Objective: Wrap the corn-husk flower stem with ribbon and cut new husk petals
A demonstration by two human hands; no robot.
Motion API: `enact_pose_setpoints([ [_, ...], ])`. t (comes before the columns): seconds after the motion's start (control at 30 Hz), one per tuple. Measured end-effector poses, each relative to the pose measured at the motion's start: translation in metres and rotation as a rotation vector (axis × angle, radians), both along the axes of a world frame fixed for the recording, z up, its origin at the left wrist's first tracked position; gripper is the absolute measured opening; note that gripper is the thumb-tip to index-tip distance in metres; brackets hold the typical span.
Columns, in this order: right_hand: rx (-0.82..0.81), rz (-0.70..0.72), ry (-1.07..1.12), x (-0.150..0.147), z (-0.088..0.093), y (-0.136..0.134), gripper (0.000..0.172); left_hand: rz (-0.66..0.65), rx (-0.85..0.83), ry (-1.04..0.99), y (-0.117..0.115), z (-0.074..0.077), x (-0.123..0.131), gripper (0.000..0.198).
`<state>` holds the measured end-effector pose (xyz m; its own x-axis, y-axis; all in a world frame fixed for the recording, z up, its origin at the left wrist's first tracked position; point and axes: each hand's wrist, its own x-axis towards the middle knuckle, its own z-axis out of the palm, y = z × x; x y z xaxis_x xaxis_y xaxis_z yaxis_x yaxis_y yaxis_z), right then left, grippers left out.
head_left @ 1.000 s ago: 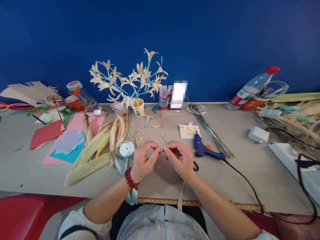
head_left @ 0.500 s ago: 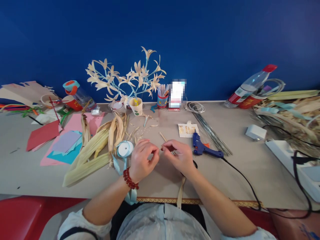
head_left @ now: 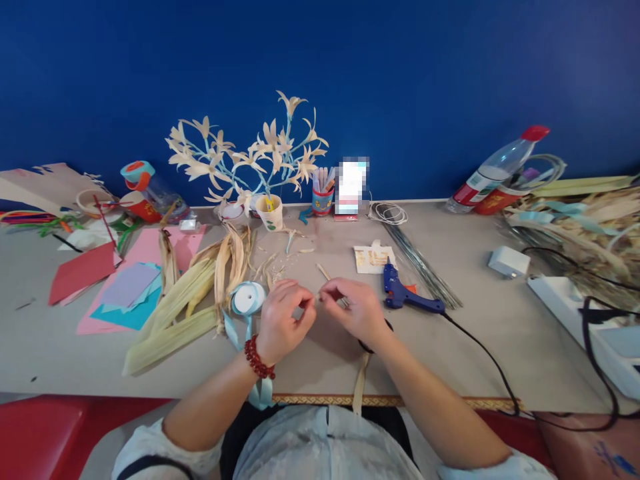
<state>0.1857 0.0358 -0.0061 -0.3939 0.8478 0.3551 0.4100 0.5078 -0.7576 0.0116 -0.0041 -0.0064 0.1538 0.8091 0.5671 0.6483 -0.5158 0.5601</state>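
Note:
My left hand (head_left: pixel 286 319) and my right hand (head_left: pixel 353 312) meet over the middle of the table, thumbs and fingertips pinched close together. Whatever lies between the fingertips is too small to make out. A thin pale strip (head_left: pixel 324 271) shows just beyond my right fingers, partly hidden by them. Left of my left hand lies a roll of light blue ribbon (head_left: pixel 249 298), its tail running down past the wrist. Beneath my right forearm, a dark-handled tool (head_left: pixel 367 346) is mostly covered, and a strip of corn husk (head_left: pixel 360 387) hangs toward the table edge.
A blue glue gun (head_left: pixel 413 297) with a black cord lies right of my hands, near metal wires (head_left: pixel 425 263). Dried corn husks (head_left: pixel 170 333) and coloured paper (head_left: pixel 83 272) spread leftward. Husk flowers stand in a paper cup (head_left: pixel 271 217). A tilted bottle (head_left: pixel 483 183) and a power strip (head_left: pixel 575 327) are rightward.
The whole view has shifted slightly. Both hands keep their pinched pose, almost unmoved, with fingertips still close together.

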Motion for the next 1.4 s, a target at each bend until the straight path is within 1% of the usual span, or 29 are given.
enact_pose_setpoints([
  [0.07, 0.014, -0.073, 0.053, 0.005, 0.002, 0.003, 0.009, 0.029, 0.014, -0.012, 0.0, 0.001, -0.001, 0.01],
  [0.1, 0.008, -0.085, 0.085, 0.007, 0.003, 0.004, 0.009, 0.044, 0.019, -0.015, 0.0, 0.002, -0.001, 0.01],
  [0.13, -0.01, -0.071, 0.11, 0.007, 0.004, 0.003, 0.008, 0.053, 0.023, -0.013, 0.0, 0.002, -0.002, 0.01],
  [0.23, -0.107, 0.06, 0.092, 0.001, 0.006, -0.004, 0.006, 0.048, 0.024, 0.008, 0.0, 0.003, -0.001, 0.01],
  [0.33, -0.156, 0.086, 0.059, -0.007, 0.006, -0.008, 0.006, 0.038, 0.029, 0.02, -0.001, 0.003, 0.001, 0.01],
  [0.43, -0.136, 0.054, 0.052, -0.004, 0.005, -0.003, 0.008, 0.044, 0.037, 0.021, -0.001, 0.002, 0.001, 0.01],
  [0.57, -0.041, -0.109, 0.065, 0.009, 0.005, 0.005, 0.008, 0.097, 0.065, -0.018, 0.0, -0.001, -0.001, 0.011],
  [0.6, -0.031, -0.121, 0.082, 0.011, 0.006, 0.005, 0.008, 0.107, 0.066, -0.024, 0.0, -0.001, -0.002, 0.011],
  [0.67, -0.062, -0.073, 0.096, 0.009, 0.008, 0.001, 0.005, 0.102, 0.05, -0.02, 0.0, -0.001, -0.003, 0.01],
  [0.73, -0.124, -0.003, 0.065, 0.002, 0.009, -0.004, 0.008, 0.079, 0.038, -0.011, 0.0, -0.001, -0.002, 0.009],
  [0.8, -0.143, 0.019, 0.02, -0.005, 0.009, -0.008, 0.006, 0.065, 0.048, -0.007, -0.001, -0.001, -0.001, 0.009],
  [0.83, -0.134, 0.015, 0.009, -0.006, 0.008, -0.009, 0.005, 0.064, 0.059, -0.007, -0.001, -0.001, -0.001, 0.009],
  [0.9, -0.097, -0.004, 0.001, -0.004, 0.006, -0.006, 0.009, 0.072, 0.074, -0.008, -0.001, -0.002, -0.001, 0.009],
  [1.03, -0.021, -0.136, 0.014, 0.01, 0.006, 0.003, 0.007, 0.112, 0.077, -0.014, -0.001, -0.002, -0.001, 0.01],
  [1.07, -0.017, -0.146, 0.029, 0.012, 0.007, 0.003, 0.007, 0.118, 0.08, -0.016, -0.001, -0.002, -0.002, 0.011],
  [1.13, -0.037, -0.091, 0.046, 0.011, 0.01, 0.001, 0.005, 0.11, 0.075, -0.01, -0.001, -0.002, -0.001, 0.011],
  [1.2, -0.072, -0.004, 0.021, 0.005, 0.011, -0.003, 0.009, 0.094, 0.068, 0.001, -0.001, -0.002, -0.001, 0.01],
  [1.23, -0.08, 0.017, 0.001, 0.001, 0.011, -0.005, 0.008, 0.091, 0.065, 0.007, -0.001, -0.002, 0.0, 0.01],
  [1.27, -0.083, 0.023, -0.017, -0.002, 0.01, -0.006, 0.006, 0.093, 0.065, 0.01, -0.001, -0.002, 0.0, 0.01],
  [1.33, -0.076, 0.02, -0.04, -0.004, 0.008, -0.006, 0.008, 0.098, 0.069, 0.01, -0.001, -0.002, 0.0, 0.01],
  [1.4, -0.048, -0.013, -0.051, 0.0, 0.006, -0.003, 0.008, 0.1, 0.064, 0.005, -0.001, -0.003, 0.0, 0.01],
])
